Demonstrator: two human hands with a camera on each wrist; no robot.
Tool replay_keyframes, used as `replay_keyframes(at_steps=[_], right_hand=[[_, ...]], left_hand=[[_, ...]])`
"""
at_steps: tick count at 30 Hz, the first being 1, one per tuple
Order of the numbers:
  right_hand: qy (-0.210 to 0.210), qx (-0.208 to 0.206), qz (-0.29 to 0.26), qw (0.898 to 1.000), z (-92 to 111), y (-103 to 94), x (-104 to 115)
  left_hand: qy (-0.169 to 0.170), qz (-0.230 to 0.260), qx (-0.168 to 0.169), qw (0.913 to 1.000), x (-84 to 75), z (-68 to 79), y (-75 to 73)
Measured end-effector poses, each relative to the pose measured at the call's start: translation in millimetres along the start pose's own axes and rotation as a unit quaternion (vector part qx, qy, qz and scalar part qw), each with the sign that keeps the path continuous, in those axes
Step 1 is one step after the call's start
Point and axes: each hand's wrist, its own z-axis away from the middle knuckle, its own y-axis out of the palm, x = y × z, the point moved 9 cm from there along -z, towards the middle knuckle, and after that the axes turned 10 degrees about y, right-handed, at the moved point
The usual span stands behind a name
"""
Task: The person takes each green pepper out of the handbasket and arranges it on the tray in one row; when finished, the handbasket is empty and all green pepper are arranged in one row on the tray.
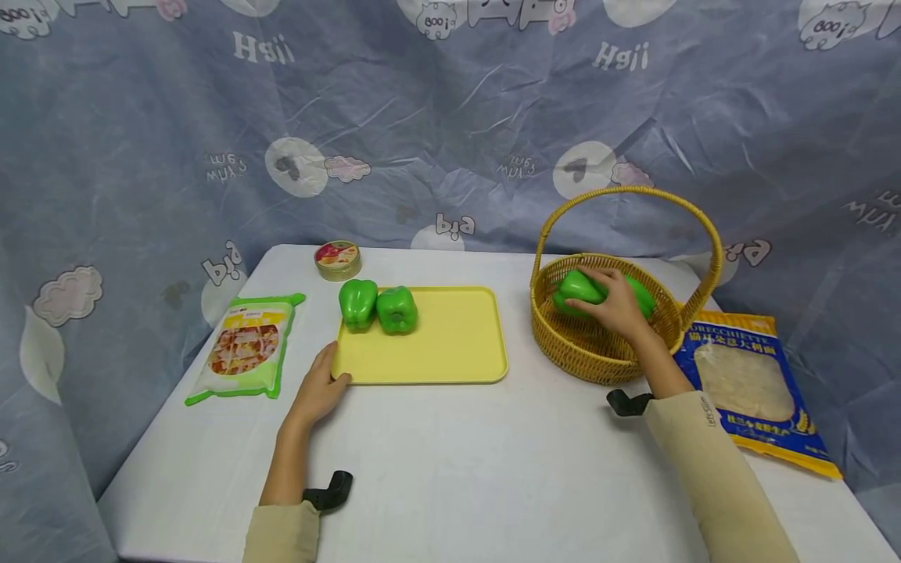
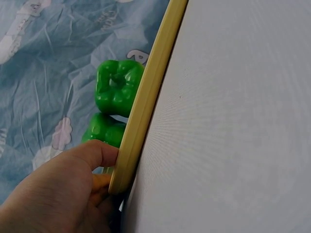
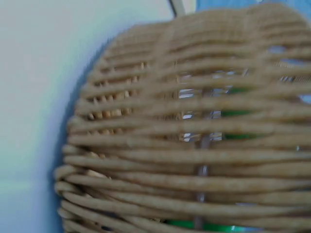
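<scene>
At the near left corner of the yellow tray (image 1: 450,344), my left hand (image 1: 320,391) grips the rim. In the left wrist view the thumb (image 2: 99,153) lies against the tray edge (image 2: 141,116), with other fingers partly hidden below. Two green bell peppers (image 1: 358,303) (image 1: 397,310) sit side by side at the tray's far left. My right hand (image 1: 619,307) reaches inside the wicker basket (image 1: 584,363) and holds a green bell pepper (image 1: 580,291). More green (image 1: 642,295) shows behind that hand. The right wrist view shows mostly basket weave (image 3: 194,126); the hand is out of sight there.
Left of the tray lies a green-edged food packet (image 1: 245,348), and a round tin (image 1: 338,260) stands behind it. A blue and yellow pasta bag (image 1: 749,383) lies right of the basket, whose tall handle (image 1: 633,190) arches overhead. A printed cloth (image 1: 436,117) hangs behind the white table (image 1: 479,469).
</scene>
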Motion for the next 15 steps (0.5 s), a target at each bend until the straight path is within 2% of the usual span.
replay_keyframes(at_steps=[5,10,15], right_hand=[[-0.012,-0.042,0.002,0.999,13,-6.0,10],[-0.026,-0.047,0.007,0.999,18,-1.1,15],[-0.033,-0.066,-0.007,0.997,25,-5.8,16]], left_hand=[[0.002,0.001,-0.002,1.0000,-1.3,1.0,-1.5],[0.000,0.003,-0.002,1.0000,-0.3,0.6,-1.5],[-0.005,0.005,0.008,0.9999,0.8,-1.1,1.9]])
